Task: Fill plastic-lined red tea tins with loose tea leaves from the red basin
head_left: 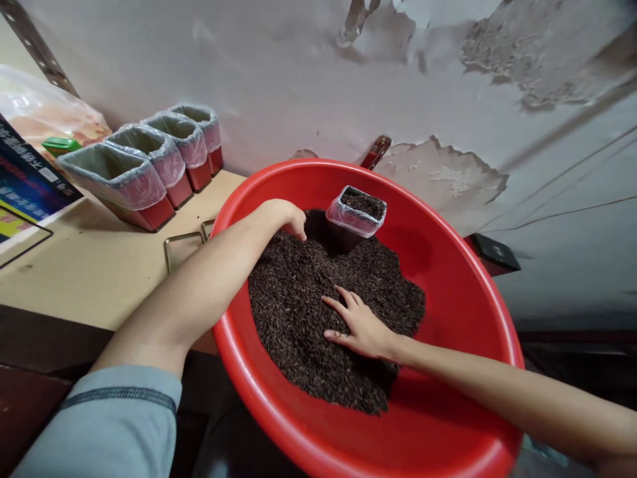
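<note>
A heap of dark, loose bits that look like tea leaves (303, 299) fills the middle of a large red basin (448, 292). My right hand (361, 326) lies palm down on the heap, fingers spread and holding nothing. Bent down at the far left of the heap, my left hand (292, 219) touches the leaves; most of its fingers are hidden, so I cannot tell its grip. Just beyond both hands, a tin lined with clear plastic (354, 222) stands upright in the basin, with dark leaves inside up near its rim.
Several red tins with plastic liners (144, 192) stand in a row on a tan board (99, 265) to the left. Thin metal frames (182, 247) lie by the basin's rim. A dark printed box (32, 176) stands farther left. Behind is a peeling wall (279, 79).
</note>
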`<action>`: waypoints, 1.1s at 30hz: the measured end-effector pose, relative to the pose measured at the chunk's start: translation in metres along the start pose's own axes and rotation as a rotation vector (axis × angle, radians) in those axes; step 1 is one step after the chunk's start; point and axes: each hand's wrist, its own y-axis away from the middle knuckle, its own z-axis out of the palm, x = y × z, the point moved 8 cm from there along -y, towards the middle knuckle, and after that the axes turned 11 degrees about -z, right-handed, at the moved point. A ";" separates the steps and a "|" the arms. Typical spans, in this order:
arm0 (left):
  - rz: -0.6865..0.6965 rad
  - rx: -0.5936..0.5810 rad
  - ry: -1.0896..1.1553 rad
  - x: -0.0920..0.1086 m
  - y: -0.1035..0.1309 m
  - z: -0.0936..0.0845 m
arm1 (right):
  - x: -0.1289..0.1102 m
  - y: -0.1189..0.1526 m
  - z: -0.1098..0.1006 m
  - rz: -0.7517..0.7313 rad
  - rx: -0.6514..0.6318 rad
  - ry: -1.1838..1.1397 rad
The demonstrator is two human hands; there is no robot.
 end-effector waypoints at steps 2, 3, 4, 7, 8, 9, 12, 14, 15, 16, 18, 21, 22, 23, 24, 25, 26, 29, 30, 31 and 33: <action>-0.008 -0.021 0.004 -0.001 0.002 0.002 | -0.004 -0.005 -0.004 -0.009 0.048 -0.001; -0.011 -0.028 0.014 -0.003 0.002 0.002 | -0.005 -0.010 -0.010 -0.035 0.060 -0.004; -0.010 -0.030 0.028 -0.004 0.002 0.002 | -0.004 -0.016 -0.018 -0.062 0.070 -0.006; -0.001 -0.018 0.087 -0.009 0.000 -0.001 | 0.006 -0.034 -0.060 -0.098 0.181 0.010; 0.000 -0.014 0.106 -0.011 -0.002 -0.001 | 0.009 -0.040 -0.079 -0.103 0.250 0.026; -0.001 -0.011 0.120 -0.012 -0.004 -0.002 | 0.013 -0.045 -0.101 -0.109 0.324 0.046; 0.007 -0.009 0.136 -0.013 -0.009 0.000 | 0.025 -0.066 -0.169 -0.095 0.491 0.119; 0.018 -0.017 0.147 -0.012 -0.011 0.003 | 0.039 -0.083 -0.213 -0.037 0.547 0.197; 0.021 -0.026 0.160 -0.012 -0.012 0.005 | 0.047 -0.093 -0.230 -0.009 0.524 0.228; 0.022 -0.035 0.174 -0.012 -0.013 0.007 | 0.056 -0.102 -0.244 0.013 0.497 0.248; 0.022 -0.041 0.188 -0.013 -0.017 0.010 | 0.073 -0.116 -0.264 0.037 0.487 0.277; 0.026 -0.025 0.165 -0.012 -0.024 0.013 | 0.099 -0.127 -0.266 0.093 0.457 0.275; 0.032 -0.027 0.156 -0.011 -0.026 0.015 | 0.108 -0.129 -0.257 0.118 0.414 0.262; 0.039 -0.032 0.150 -0.010 -0.027 0.016 | 0.115 -0.130 -0.246 0.143 0.363 0.248; 0.044 -0.040 0.148 -0.009 -0.029 0.017 | 0.120 -0.131 -0.234 0.161 0.321 0.238; 0.048 -0.047 0.146 -0.008 -0.029 0.018 | 0.122 -0.130 -0.224 0.173 0.302 0.234; 0.047 -0.052 0.146 -0.008 -0.030 0.018 | 0.122 -0.129 -0.216 0.180 0.308 0.236; 0.041 -0.058 0.135 -0.007 -0.026 0.018 | 0.109 -0.119 -0.205 0.181 0.380 0.272; 0.042 -0.064 0.129 -0.006 -0.024 0.017 | 0.101 -0.113 -0.204 0.172 0.401 0.290; 0.043 -0.070 0.124 -0.006 -0.022 0.017 | 0.092 -0.106 -0.205 0.159 0.415 0.305; 0.038 -0.078 0.119 -0.005 -0.015 0.015 | 0.073 -0.088 -0.210 0.118 0.441 0.303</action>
